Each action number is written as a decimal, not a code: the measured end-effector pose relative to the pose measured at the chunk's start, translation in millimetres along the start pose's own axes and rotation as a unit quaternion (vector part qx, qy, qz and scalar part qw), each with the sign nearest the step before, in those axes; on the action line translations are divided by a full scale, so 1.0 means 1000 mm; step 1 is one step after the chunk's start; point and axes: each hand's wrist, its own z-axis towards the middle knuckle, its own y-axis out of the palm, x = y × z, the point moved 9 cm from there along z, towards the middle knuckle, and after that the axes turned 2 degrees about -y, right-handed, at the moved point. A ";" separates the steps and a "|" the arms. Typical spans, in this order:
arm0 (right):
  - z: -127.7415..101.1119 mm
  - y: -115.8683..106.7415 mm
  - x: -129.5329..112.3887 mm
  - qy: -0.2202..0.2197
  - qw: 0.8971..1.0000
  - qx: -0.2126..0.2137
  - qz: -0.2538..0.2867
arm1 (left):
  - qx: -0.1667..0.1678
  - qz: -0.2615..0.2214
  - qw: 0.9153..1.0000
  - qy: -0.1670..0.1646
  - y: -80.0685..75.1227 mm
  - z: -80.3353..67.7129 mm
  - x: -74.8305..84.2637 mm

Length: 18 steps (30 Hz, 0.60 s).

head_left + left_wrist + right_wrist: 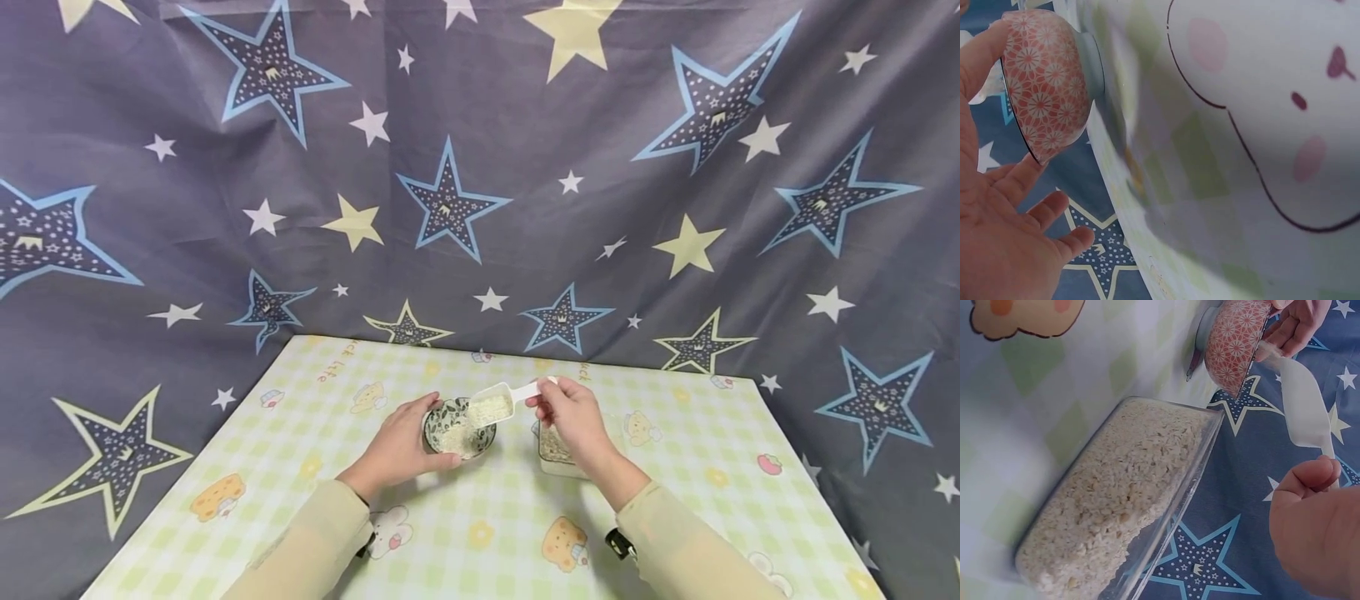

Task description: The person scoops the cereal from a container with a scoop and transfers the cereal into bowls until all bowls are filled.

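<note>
My left hand [396, 448] holds a small bowl [450, 410] between thumb and fingers at its rim. Inside it has a dark leafy pattern and some oats [459, 440]; in the left wrist view the outside of the bowl [1047, 81] shows red and white flowers. A white scoop [1305, 406] is tilted over the bowl's right side, with flakes falling from its lip. Thumb and fingers of my right hand [573, 417] pinch the scoop's handle. Below that hand stands a clear rectangular container [561, 470] of oats [1116, 481], partly hidden by it in the head view.
A green-and-white checked cloth [480, 500] with cartoon prints covers the table. Behind it hangs a dark star-patterned curtain [517, 275]. The container stands to the right of the bowl, a short gap between them.
</note>
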 end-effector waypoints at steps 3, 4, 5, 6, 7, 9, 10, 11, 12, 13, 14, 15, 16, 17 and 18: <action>0.000 -0.003 -0.004 -0.011 1.000 -0.001 -0.001 | 0.000 -0.005 1.000 -0.005 -0.001 0.003 0.003; 0.000 -0.004 -0.004 -0.013 1.000 -0.002 -0.001 | -0.001 -0.007 1.000 -0.008 -0.001 0.004 0.003; 0.000 -0.004 -0.005 -0.016 1.000 -0.002 0.000 | -0.003 -0.008 1.000 -0.010 -0.001 0.004 0.003; 0.000 -0.005 -0.006 -0.019 1.000 -0.001 -0.001 | -0.004 -0.009 1.000 -0.010 -0.001 0.005 0.004; 0.000 -0.005 -0.007 -0.022 1.000 0.000 -0.001 | -0.005 -0.009 1.000 -0.010 -0.001 0.005 0.003; -0.001 -0.006 -0.009 -0.030 1.000 0.000 -0.001 | -0.006 -0.009 1.000 -0.013 -0.001 0.006 0.003; -0.001 -0.005 -0.010 -0.034 0.999 0.000 0.000 | -0.003 -0.008 1.000 -0.011 -0.001 0.006 0.002; 0.000 -0.005 -0.011 -0.039 0.999 -0.002 -0.001 | -0.002 -0.007 1.000 -0.012 -0.001 0.006 0.002; -0.001 -0.005 -0.011 -0.043 0.999 -0.005 -0.002 | -0.001 -0.007 1.000 -0.012 -0.001 0.006 0.001; -0.001 -0.004 -0.012 -0.047 0.999 -0.009 -0.004 | -0.001 -0.006 1.000 -0.012 -0.001 0.005 0.001; -0.001 -0.003 -0.012 -0.051 0.999 -0.014 -0.007 | 0.000 -0.007 1.000 -0.012 -0.001 0.005 0.000; -0.001 -0.003 -0.013 -0.055 0.998 -0.018 -0.011 | 0.001 -0.008 1.000 -0.012 -0.001 0.005 0.000; -0.001 -0.002 -0.014 -0.059 0.998 -0.022 -0.014 | 0.000 -0.009 1.000 -0.013 0.000 0.005 0.000; -0.002 -0.002 -0.014 -0.065 0.997 -0.026 -0.020 | -0.001 -0.008 1.000 -0.013 0.000 0.005 0.001; -0.002 -0.001 -0.015 -0.072 0.997 -0.030 -0.026 | 0.000 -0.009 1.000 -0.011 0.000 0.005 0.001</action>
